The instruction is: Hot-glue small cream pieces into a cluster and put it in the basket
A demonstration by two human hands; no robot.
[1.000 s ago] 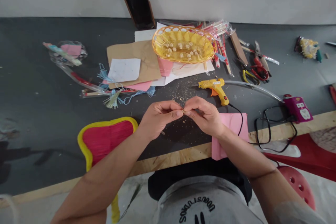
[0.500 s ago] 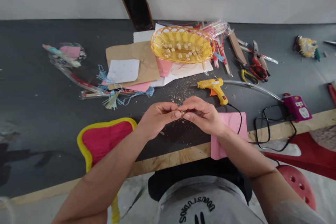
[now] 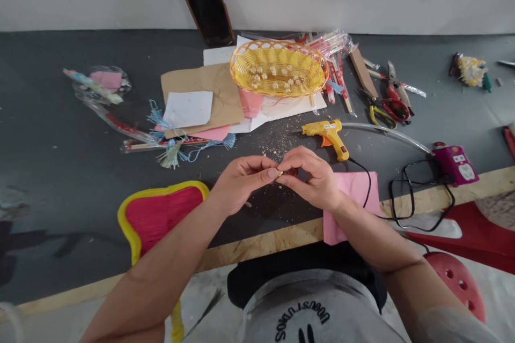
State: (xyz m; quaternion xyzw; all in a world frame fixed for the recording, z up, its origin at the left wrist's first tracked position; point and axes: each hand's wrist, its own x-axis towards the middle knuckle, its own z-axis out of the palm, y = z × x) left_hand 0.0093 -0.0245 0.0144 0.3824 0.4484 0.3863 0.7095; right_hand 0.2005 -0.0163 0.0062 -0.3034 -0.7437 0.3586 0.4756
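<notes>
Between the fingertips of both hands is a small pale beige piece (image 3: 280, 173), mostly hidden, so its kind is unclear. My left hand (image 3: 244, 182) pinches it from the left, thumb on top. From the right, my right hand (image 3: 308, 176) grips it between thumb and forefinger. Tan crumbs (image 3: 277, 142) lie scattered on the dark table around and beyond the fingers. A yellow wicker basket (image 3: 277, 90) farther back holds several small, flower-like beige pieces (image 3: 273, 70). To the right of my hands lies a yellow glue gun (image 3: 330, 134).
Pink paper (image 3: 333, 225) lies at the table edge under my right forearm. Pliers and cutters (image 3: 392, 104) lie at the right, near a purple box (image 3: 456, 165) with a black cord. Cardboard (image 3: 225, 86), blue tassels (image 3: 173, 150) and a yellow-rimmed red fan-shaped thing (image 3: 161, 217) are at left.
My right fingers have shifted slightly around the small piece, and less of it shows now. Both hands stay at the same spot above the table.
</notes>
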